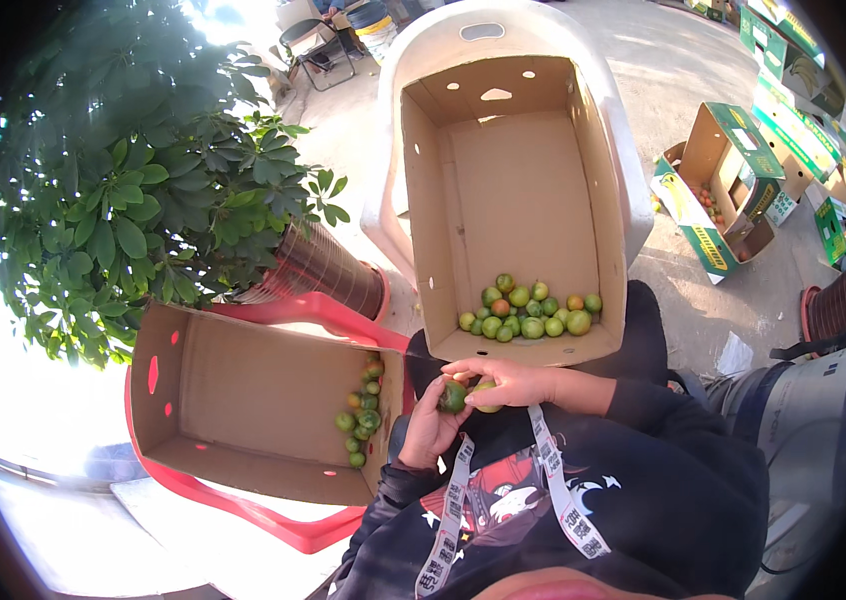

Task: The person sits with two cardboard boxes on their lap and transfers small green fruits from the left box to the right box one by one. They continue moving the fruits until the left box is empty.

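My left hand (428, 433) holds a dark green tomato (453, 397) in front of my chest. Beside it, my right hand (513, 382) has a lighter green tomato (486, 396) under its fingers, and its fingertips reach over the dark one. Just beyond my hands, a large cardboard box (516, 187) rests on a white plastic chair (629, 150). Green and a few orange-tinged tomatoes (533, 328) lie at its near end. To the left, a second cardboard box (265, 390) sits on a red plastic chair (306, 534), with several green and orange-green tomatoes (368, 420) along its right end.
A leafy potted plant (130, 187) leans in from the upper left. On the ground at right stand green-printed banana boxes (753, 142), one holding reddish tomatoes (708, 201). A grey cylindrical container (805, 427) is close on my right. A folding chair (310, 41) and part of a person appear at the top.
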`<act>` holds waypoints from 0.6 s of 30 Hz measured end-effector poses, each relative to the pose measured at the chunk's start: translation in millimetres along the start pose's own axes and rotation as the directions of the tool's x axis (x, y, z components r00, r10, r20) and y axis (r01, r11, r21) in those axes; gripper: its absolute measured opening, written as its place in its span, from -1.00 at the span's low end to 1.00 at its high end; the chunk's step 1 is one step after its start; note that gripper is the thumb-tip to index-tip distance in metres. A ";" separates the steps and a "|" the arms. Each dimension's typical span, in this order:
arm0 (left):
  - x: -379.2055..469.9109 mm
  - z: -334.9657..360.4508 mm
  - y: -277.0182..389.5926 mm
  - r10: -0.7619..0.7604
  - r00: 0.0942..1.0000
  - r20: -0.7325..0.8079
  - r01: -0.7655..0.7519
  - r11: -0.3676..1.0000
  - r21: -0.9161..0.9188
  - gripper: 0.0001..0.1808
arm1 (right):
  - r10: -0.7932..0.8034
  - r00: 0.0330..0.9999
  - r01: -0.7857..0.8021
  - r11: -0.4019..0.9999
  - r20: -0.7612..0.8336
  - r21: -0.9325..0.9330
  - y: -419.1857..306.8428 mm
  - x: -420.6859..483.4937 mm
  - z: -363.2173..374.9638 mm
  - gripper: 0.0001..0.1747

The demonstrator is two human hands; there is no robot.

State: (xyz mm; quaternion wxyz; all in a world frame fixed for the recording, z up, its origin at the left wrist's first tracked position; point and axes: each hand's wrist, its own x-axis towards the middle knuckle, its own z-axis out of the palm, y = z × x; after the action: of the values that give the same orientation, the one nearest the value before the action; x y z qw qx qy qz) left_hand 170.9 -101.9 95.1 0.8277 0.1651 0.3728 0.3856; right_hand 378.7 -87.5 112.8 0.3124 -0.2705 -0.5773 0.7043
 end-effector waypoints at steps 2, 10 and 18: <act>-0.2 -4.2 9.4 0.022 1.000 -0.014 -0.024 0.994 -0.102 -0.72 | 0.006 0.998 -0.005 1.000 -0.067 0.013 6.7 2.2 -2.5 -0.42; -30.9 -33.3 61.9 0.391 0.896 -0.209 -0.444 0.790 -0.424 -0.46 | 0.118 0.968 -0.108 0.993 -0.224 0.055 3.9 3.9 -7.8 -0.57; -13.5 9.3 -5.3 -0.184 0.970 0.162 0.177 0.983 0.054 -0.51 | -0.170 0.979 0.099 0.881 -0.114 -0.462 -5.0 9.6 16.6 -0.48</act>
State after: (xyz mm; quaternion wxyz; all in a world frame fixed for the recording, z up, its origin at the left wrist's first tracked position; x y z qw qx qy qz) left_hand 174.9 -115.4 104.9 0.8841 0.1783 0.3235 0.2862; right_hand 360.7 -90.2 120.7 0.3313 -0.3476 -0.7180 0.5039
